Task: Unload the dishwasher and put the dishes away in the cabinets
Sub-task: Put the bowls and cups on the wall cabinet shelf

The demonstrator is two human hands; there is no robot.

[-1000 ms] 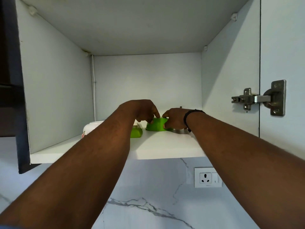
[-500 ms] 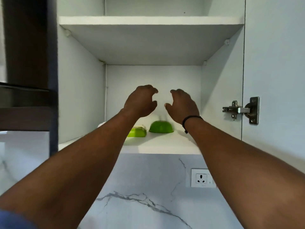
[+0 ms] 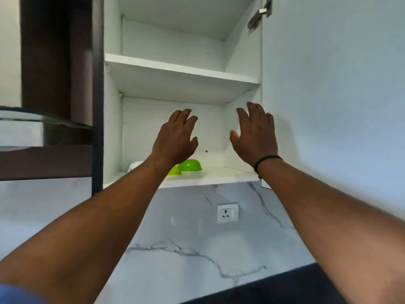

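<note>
Both grips wide from where I sit; left hand (image 3: 175, 137) raised, fingers spread and nearly straight, holding nothing; right hand (image 3: 255, 132) raised too, fingers straight, thumb out, holding nothing; one black band (image 3: 266, 161) on the right wrist; two forearms reach up from the bottom corners, a bit of blue sleeve (image 3: 15, 294) at the lower left.

Both hands hang in front of the open cabinet (image 3: 111, 119), apart from each other, touching nothing I can see; right hand sits near the cabinet's right inner wall, contact I cannot tell.

Dishes, counted: two green bowls on the lower shelf (image 3: 219, 177); the larger green bowl (image 3: 190, 165) upside down, rim on the shelf; the smaller green bowl (image 3: 174, 171) just left of it, partly behind the left wrist, touching or not I cannot tell; one white dish (image 3: 134, 166) further left at the cabinet wall, mostly hidden by the left forearm; three dishes in all that I can count.

Shelves: two seen, lower shelf with the dishes, upper shelf (image 3: 179, 70) above the hands; one hinge (image 3: 259, 13) top right; cabinet door (image 3: 333, 84) open at right.

Below: marble backsplash (image 3: 197, 249); one white wall socket (image 3: 227, 212); dark counter (image 3: 285, 288) at the bottom right.
</note>
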